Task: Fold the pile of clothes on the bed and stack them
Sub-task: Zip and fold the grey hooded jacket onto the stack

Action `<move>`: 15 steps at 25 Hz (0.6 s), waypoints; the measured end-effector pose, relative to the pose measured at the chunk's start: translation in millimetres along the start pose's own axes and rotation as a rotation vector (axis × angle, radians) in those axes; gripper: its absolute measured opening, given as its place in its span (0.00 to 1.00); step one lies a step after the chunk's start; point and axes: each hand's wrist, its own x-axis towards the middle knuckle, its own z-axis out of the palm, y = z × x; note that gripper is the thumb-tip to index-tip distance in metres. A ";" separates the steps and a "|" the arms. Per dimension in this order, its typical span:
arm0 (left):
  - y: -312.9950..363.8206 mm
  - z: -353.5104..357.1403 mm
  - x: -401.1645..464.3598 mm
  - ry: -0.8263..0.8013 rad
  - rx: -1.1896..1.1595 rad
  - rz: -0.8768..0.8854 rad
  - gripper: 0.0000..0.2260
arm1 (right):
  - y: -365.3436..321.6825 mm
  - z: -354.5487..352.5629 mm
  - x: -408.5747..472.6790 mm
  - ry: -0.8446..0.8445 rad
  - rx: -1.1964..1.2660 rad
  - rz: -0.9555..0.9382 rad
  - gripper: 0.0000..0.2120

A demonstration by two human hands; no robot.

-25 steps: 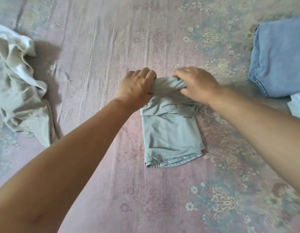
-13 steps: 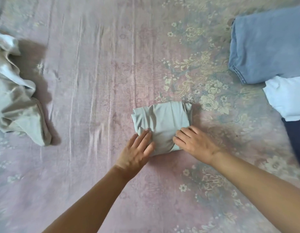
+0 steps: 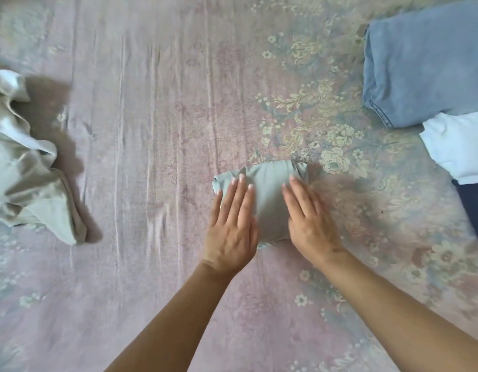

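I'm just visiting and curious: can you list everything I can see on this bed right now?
Folded garment: one, pale grey-green, middle of the bed, under both hands.
Unfolded clothes: one crumpled heap, cream and white, left edge.
Folded jeans: one, light blue denim, top right.
Folded white garment: one, right edge, overlapping the jeans.
Dark navy garment: one, right edge, partly out of view.
Bedsheet: one, faded pink with floral print, under everything.
Left hand: flat, fingers straight, pressing the folded garment.
Right hand: flat, pressing likewise.
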 end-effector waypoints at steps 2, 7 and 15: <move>-1.5 4.1 43.0 -0.029 0.025 -0.135 0.25 | -24.3 12.4 30.0 -0.060 0.052 0.078 0.25; -26.2 65.4 16.9 -0.238 0.193 -0.213 0.27 | -0.8 65.4 25.3 -0.259 -0.093 0.065 0.31; -31.5 84.1 6.4 -0.203 0.211 -0.281 0.25 | 6.7 76.0 15.8 -0.250 -0.139 0.120 0.31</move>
